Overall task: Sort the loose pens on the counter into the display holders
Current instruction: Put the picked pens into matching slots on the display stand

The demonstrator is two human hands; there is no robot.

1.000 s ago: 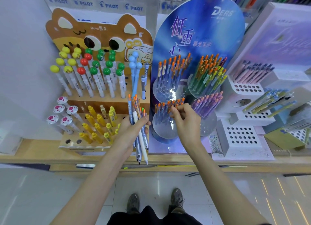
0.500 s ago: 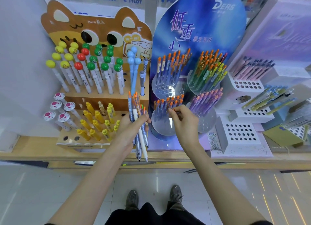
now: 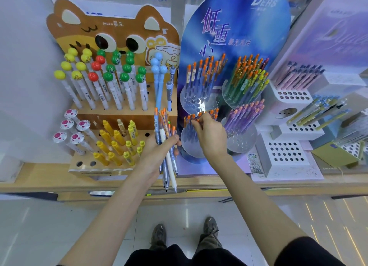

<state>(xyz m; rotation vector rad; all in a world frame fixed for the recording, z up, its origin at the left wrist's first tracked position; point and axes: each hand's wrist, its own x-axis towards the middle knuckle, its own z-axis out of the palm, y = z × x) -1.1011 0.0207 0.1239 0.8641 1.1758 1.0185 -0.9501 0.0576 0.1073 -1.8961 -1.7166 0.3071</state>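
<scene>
Near the front edge of the counter (image 3: 39, 178), your right hand (image 3: 211, 138) pinches an orange-capped pen (image 3: 192, 124) at the clear holder (image 3: 189, 149); seat it straight, left hand (image 3: 157, 156) gripping the spare bundle (image 3: 164, 129).

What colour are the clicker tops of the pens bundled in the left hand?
Mostly orange, on the pens; the head view shows it.

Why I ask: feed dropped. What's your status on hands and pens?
Left grip holds pen bundle, tips down. Right grip pinches orange-topped pen at front-left clear holder, among pens standing there. Nothing seen in the way.
</scene>
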